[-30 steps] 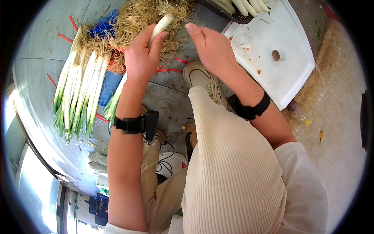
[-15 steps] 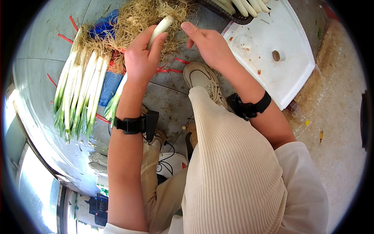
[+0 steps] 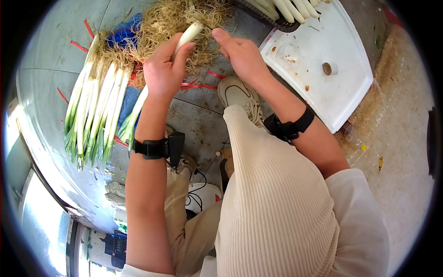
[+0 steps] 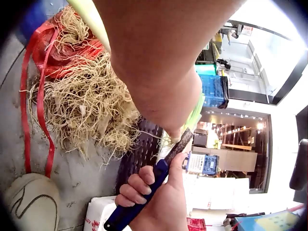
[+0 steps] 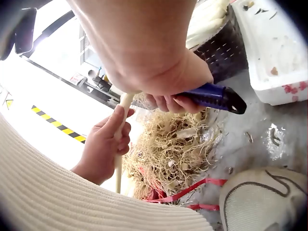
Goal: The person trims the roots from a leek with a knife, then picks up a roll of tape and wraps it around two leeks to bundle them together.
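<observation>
In the head view the left hand (image 3: 162,69) curls round a leek stalk (image 3: 191,33), its pale root end pointing up and away from the person. The right hand (image 3: 242,55) is just beside that end. Beyond and beneath them spreads a tangled root pile (image 3: 161,18), with blue plastic (image 3: 124,33) next to it and red ribbon (image 3: 203,86) trailing over the tiled floor (image 3: 196,124). Leeks with green ends (image 3: 97,99) lie to the left. On the other side, a dark basket (image 3: 288,24) of white stalks overlaps the edge of a white box (image 3: 346,94) that carries a small roll (image 3: 328,69) and brown scraps. A shoe (image 3: 240,96) stands between the arms.

In the left wrist view, the near wrist blocks the upper middle and hides most of the left hand. Below it the right hand grips the blue handle of a knife (image 4: 144,199), the blade close to the stalk; contact is unclear. Blue crates (image 4: 214,91) stand in the background.

In the right wrist view, the right wrist covers the blade, leaving the handle's end exposed. The left hand's fingers wrap the stalk, and black-and-yellow tape (image 5: 57,126) runs behind.
</observation>
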`<state>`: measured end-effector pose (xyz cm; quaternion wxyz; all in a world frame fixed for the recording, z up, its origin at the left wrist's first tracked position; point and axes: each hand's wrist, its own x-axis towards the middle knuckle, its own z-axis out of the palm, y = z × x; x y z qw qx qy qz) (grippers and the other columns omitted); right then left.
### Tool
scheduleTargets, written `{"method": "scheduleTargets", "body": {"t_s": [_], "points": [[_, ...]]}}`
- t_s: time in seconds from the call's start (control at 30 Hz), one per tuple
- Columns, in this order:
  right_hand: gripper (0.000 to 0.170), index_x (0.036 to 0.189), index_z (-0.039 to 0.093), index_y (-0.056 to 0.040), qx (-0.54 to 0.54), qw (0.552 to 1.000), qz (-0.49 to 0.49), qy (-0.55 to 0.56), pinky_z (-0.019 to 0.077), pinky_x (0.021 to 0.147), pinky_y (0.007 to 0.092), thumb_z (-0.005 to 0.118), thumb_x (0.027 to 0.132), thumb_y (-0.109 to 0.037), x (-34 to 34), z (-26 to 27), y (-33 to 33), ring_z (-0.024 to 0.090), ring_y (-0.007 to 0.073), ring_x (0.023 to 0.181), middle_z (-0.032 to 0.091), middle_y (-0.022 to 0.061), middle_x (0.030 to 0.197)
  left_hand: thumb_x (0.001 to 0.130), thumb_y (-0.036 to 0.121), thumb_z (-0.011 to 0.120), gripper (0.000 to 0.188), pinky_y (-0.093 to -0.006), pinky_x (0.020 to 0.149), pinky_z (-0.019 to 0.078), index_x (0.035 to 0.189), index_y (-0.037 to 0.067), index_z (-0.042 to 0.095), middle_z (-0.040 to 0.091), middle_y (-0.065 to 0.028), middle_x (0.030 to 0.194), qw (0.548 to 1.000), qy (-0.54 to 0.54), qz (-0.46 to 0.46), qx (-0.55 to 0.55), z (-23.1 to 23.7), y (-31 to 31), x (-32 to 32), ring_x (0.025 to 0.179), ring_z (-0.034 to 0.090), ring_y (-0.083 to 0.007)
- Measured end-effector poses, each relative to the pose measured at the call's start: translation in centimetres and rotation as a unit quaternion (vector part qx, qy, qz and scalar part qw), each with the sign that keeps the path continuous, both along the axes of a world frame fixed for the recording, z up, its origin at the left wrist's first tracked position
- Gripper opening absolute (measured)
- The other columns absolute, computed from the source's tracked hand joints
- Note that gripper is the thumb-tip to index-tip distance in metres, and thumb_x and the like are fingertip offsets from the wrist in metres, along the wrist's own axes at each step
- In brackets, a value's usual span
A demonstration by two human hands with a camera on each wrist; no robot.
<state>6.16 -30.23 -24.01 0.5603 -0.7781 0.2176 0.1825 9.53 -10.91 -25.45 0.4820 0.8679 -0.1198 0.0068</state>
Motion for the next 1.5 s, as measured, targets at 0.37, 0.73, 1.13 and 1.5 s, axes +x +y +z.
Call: {"method": "scheduleTargets", "body": {"t_s": [0.37,0.73,1.13,1.5], "points": [[0.067,0.057,0.042,-0.0137,0.108,0.986,-0.074,0.103,0.0284,0.054,0.0286,0.049,0.092,-0.07,2.6,-3.3,0.5,0.035,0.0112,0.054,0.038,-0.0042,0.056,0.091,0.023,0.074,0.031,-0.026,0.06,0.0497,0.114,0.002,0.072,0.071,-0.0095,0.085,0.989,-0.099,-0.066,0.089,2.3,-0.4,-0.6,0.066,0.063,-0.012],[0.066,0.061,0.049,-0.011,0.093,0.995,0.004,0.033,0.0268,0.051,0.0256,0.049,0.095,-0.068,2.5,-2.2,-0.7,0.033,0.0076,0.054,0.039,-0.004,0.057,0.093,0.011,0.073,0.029,-0.0186,0.058,0.0418,0.115,0.003,0.056,0.066,-0.0016,0.085,0.971,0.15,0.006,-0.186,3.9,4.4,1.0,0.07,0.056,-0.004],[0.029,0.108,0.074,-0.0087,0.188,0.965,0.149,-0.108,0.0278,0.054,0.0227,0.079,0.084,-0.025,3.4,3.8,1.0,0.037,0.0012,0.057,0.041,-0.0118,0.061,0.103,0.031,0.054,0.036,-0.0217,0.056,0.0376,0.109,-0.002,0.067,0.059,-0.0031,0.072,0.927,0.285,-0.148,-0.191,9.0,6.4,2.1,0.061,0.049,-0.0078],[0.036,0.11,0.075,-0.0076,0.201,0.951,0.164,-0.167,0.0271,0.051,0.0216,0.085,0.079,-0.021,3.8,6.5,2.0,0.036,0.0004,0.055,0.042,-0.0107,0.06,0.107,0.047,0.033,0.061,-0.0232,0.052,0.0364,0.096,-0.004,0.063,0.046,-0.0007,0.057,0.829,0.454,-0.224,-0.236,9.5,6.8,3.4,0.053,0.043,-0.0099]]}}
